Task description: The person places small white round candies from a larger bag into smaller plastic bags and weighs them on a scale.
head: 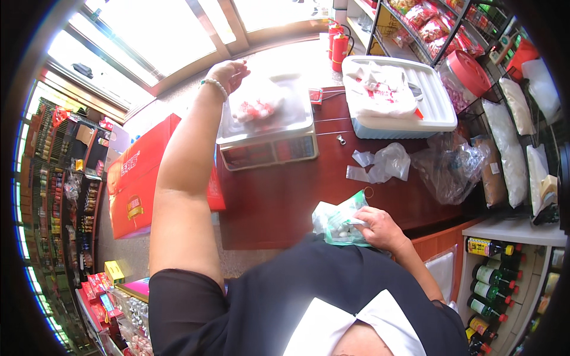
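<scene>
My left hand (pixel 229 75), with a bead bracelet at the wrist, is stretched out at the far left corner of a weighing scale (pixel 269 153). Its fingers are slightly curled, and glare hides whether they touch anything. A white plastic bag (pixel 256 104) with red items or print rests on the scale's pan (pixel 291 120). Close to my body, my right hand (pixel 383 229) grips a clear and green plastic packet (pixel 340 222) by its right side. Small whitish pieces show inside the packet, whose lower edge is against my dark top.
The dark red table (pixel 267 196) also bears crumpled clear plastic (pixel 387 162), a small metal clip (pixel 341 139) and a lidded tub (pixel 401 127) with white bags (pixel 378 91) on it. A red carton (pixel 138 182) stands left. Fire extinguishers (pixel 340 51) stand behind; bottles (pixel 487 276) lie in a right shelf.
</scene>
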Available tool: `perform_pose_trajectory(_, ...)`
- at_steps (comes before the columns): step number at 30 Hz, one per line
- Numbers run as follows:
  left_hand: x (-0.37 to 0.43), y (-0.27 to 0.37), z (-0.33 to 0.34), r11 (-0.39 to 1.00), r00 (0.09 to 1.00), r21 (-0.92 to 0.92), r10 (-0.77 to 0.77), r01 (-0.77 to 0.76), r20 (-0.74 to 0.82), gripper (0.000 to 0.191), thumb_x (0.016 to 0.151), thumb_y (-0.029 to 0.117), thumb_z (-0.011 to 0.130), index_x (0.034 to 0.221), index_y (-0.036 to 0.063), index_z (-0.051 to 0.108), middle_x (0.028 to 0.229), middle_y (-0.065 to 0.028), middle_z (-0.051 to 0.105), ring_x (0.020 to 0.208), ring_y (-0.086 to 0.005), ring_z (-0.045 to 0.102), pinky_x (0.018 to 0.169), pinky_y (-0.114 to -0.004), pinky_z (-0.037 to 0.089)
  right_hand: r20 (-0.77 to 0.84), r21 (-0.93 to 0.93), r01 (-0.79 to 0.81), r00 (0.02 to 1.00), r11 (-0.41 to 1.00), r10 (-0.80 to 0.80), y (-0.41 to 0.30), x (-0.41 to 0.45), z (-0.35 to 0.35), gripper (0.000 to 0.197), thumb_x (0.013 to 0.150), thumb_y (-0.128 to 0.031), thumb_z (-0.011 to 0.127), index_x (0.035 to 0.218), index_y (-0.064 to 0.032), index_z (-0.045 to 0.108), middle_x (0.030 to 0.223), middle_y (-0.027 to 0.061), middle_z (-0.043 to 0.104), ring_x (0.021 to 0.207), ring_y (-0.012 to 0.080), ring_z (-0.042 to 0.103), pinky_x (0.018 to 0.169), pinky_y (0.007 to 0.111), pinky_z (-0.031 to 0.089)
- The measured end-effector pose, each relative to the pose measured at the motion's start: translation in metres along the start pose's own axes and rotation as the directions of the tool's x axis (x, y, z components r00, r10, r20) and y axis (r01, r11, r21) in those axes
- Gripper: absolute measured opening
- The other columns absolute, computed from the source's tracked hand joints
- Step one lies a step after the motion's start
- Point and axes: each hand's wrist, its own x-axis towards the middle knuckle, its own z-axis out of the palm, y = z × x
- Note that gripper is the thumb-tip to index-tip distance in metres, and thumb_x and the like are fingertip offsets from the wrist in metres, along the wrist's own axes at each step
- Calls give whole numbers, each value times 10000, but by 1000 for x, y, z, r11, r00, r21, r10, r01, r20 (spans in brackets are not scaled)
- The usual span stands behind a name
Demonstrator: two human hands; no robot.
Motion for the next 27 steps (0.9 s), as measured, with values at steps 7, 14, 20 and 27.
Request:
perform_pose_trajectory(7,-6,-8,-10,956,999,291,-40,33,17,170,920,202,597,1067,132,646,1026,2,662,950,-117,622,764,-288,491,-16,70,-98,995,993,99,-14,-2,0,155,819,-86,629,949,-10,665,921,146,642,838,337,625,756,370,501)
perform_pose_trajectory(14,-29,-13,-40,640,957,766,182,60,-227,536,825,418,696,1195,46,585,1124,-97,647,1073,-224,610,882,-375,498,18,130,-145,989,981,144,-22,3,-9,188,815,-90,623,980,-8,663,957,140,640,885,323,620,792,370,491)
perform_pose_trajectory(20,-149,-127,4,516,688,488,667,-704,286,167,855,154,688,998,70,668,860,-54,668,797,-120,635,686,-239,512,37,-11,-143,989,990,144,-12,-12,-26,448,763,-170,686,1188,-64,594,1227,136,547,1082,301,577,923,370,470)
perform_pose_trajectory(27,-311,-218,68,445,416,274,261,-853,871,443,751,99,685,1184,162,614,1194,-41,625,1036,-259,629,784,-374,550,128,53,-401,911,915,392,-10,-21,-41,435,793,-159,699,1188,-22,578,993,110,641,861,223,633,816,333,508)
